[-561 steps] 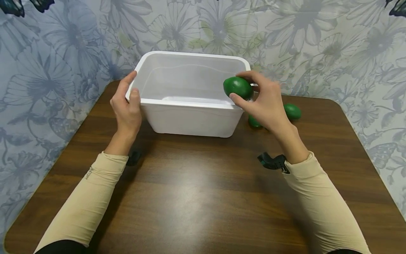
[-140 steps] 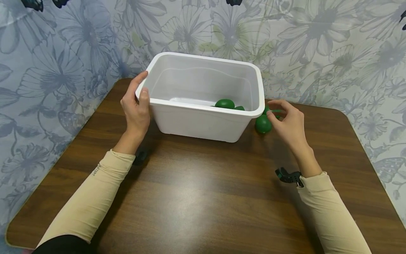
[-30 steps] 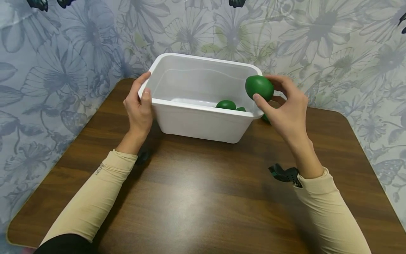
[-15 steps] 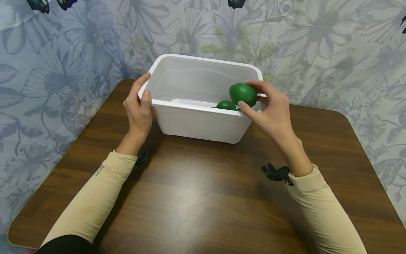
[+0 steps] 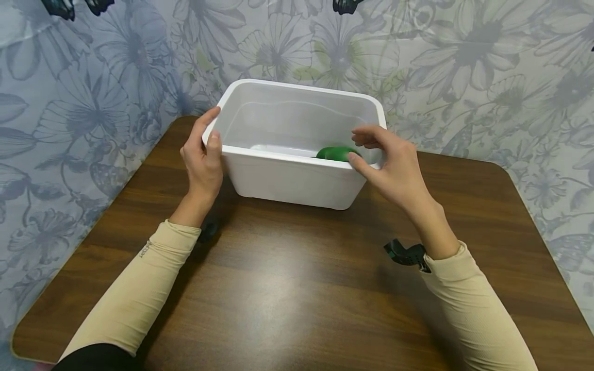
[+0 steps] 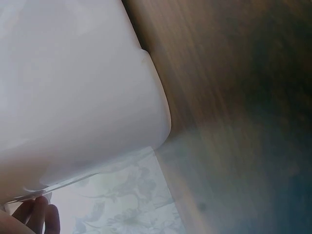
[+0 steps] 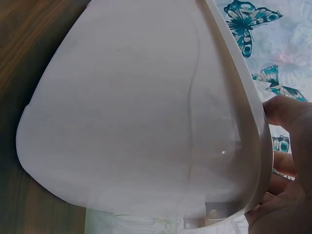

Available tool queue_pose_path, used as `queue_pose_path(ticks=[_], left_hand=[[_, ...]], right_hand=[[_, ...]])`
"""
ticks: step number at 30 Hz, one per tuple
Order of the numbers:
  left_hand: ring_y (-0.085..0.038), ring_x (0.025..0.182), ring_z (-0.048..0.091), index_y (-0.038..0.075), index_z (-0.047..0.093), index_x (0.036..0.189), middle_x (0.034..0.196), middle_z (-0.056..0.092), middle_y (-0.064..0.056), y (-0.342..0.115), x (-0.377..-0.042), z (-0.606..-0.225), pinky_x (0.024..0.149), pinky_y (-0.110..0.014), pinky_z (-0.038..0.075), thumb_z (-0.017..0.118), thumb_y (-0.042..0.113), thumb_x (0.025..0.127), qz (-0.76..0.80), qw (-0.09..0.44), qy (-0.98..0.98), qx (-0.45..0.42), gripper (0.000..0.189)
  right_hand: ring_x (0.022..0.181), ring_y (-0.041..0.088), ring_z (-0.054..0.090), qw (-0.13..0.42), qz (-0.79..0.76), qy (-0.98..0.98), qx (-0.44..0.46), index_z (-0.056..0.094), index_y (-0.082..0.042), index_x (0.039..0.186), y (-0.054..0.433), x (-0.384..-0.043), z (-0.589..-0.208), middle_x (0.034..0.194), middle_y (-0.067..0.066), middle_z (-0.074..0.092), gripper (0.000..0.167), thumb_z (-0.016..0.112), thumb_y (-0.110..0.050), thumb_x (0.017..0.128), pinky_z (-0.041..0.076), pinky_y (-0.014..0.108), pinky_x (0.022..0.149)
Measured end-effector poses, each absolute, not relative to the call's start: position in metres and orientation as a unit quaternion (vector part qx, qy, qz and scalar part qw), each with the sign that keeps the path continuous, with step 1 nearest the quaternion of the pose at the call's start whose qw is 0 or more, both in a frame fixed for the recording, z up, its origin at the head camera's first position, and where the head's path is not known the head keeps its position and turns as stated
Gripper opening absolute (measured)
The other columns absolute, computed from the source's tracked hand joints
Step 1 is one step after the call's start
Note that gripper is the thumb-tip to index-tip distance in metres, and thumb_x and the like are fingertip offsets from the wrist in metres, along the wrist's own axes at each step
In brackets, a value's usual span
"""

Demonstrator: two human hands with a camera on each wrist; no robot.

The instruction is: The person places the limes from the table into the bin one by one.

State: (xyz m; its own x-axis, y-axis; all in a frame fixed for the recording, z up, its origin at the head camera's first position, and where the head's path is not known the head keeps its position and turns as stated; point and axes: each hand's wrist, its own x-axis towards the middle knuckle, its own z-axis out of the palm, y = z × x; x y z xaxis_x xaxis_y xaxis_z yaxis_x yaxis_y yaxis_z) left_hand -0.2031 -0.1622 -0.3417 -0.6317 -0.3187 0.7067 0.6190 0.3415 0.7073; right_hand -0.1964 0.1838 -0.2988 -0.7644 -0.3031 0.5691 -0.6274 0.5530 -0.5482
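Note:
A white plastic tub (image 5: 292, 178) stands near the back of the table. My left hand (image 5: 201, 159) grips its left end, thumb at the near corner of the rim and fingers along the outside. In the left wrist view, those fingers (image 6: 38, 214) show beside the tub's wall (image 6: 83, 87). Inside, at the right end, lie glossy green lime-like fruits (image 5: 335, 153), partly hidden by the front wall. Over that end is my right hand (image 5: 394, 167), thumb and fingers spread apart with nothing between them. The right wrist view has this hand (image 7: 292, 146) at the tub's rim.
The brown wooden table (image 5: 278, 288) has rounded far corners and meets a flower-patterned wall (image 5: 468, 77) behind the tub. Dark wrist mounts (image 5: 406, 252) stick out from the cream sleeves (image 5: 473, 304); the right one hangs above the table.
Earlier my right hand carried green fruits from the table's right side into the tub. In the last half second it has let one go inside, fingers opening. My left hand keeps its grip.

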Motion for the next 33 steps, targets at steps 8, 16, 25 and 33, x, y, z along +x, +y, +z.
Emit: queue_pose_path(ticks=[8,16,25,33], left_hand=[[-0.052,0.11,0.065,-0.008,0.067,0.134,0.128,0.069,-0.031,-0.163,-0.201,-0.344,0.091,-0.016,0.049,0.05,0.035,0.089,-0.564,0.416,-0.705,-0.111,0.063],[-0.052,0.11,0.065,-0.007,0.067,0.134,0.129,0.07,-0.03,-0.167,-0.199,-0.346,0.09,-0.016,0.049,0.049,0.034,0.089,-0.568,0.415,-0.702,-0.114,0.063],[-0.053,0.106,0.064,-0.007,0.067,0.133,0.127,0.07,-0.032,-0.167,-0.199,-0.347,0.088,-0.016,0.048,0.049,0.034,0.089,-0.567,0.418,-0.7,-0.115,0.063],[-0.054,0.106,0.064,-0.008,0.067,0.133,0.127,0.069,-0.033,-0.167,-0.2,-0.347,0.088,-0.016,0.049,0.05,0.036,0.089,-0.568,0.422,-0.697,-0.116,0.064]], right_hand=[[0.116,0.023,0.071,0.261,0.456,-0.82,0.229,0.073,-0.002,0.126,0.19,-0.192,-0.303,0.124,0.01,0.075,0.034,0.075,-0.004,0.092,0.056,0.029,0.1],[0.114,0.03,0.07,0.326,0.501,-0.78,0.184,0.071,0.011,0.121,0.192,-0.176,-0.297,0.122,0.025,0.073,0.029,0.062,0.002,0.096,0.056,0.034,0.102],[0.11,0.022,0.07,0.323,0.5,-0.789,0.153,0.074,0.008,0.119,0.213,-0.187,-0.315,0.118,0.024,0.074,0.027,0.063,0.004,0.095,0.056,0.032,0.1],[0.11,0.021,0.07,0.285,0.515,-0.801,0.11,0.073,0.008,0.12,0.235,-0.203,-0.332,0.12,0.025,0.073,0.027,0.062,0.003,0.097,0.055,0.028,0.101]])
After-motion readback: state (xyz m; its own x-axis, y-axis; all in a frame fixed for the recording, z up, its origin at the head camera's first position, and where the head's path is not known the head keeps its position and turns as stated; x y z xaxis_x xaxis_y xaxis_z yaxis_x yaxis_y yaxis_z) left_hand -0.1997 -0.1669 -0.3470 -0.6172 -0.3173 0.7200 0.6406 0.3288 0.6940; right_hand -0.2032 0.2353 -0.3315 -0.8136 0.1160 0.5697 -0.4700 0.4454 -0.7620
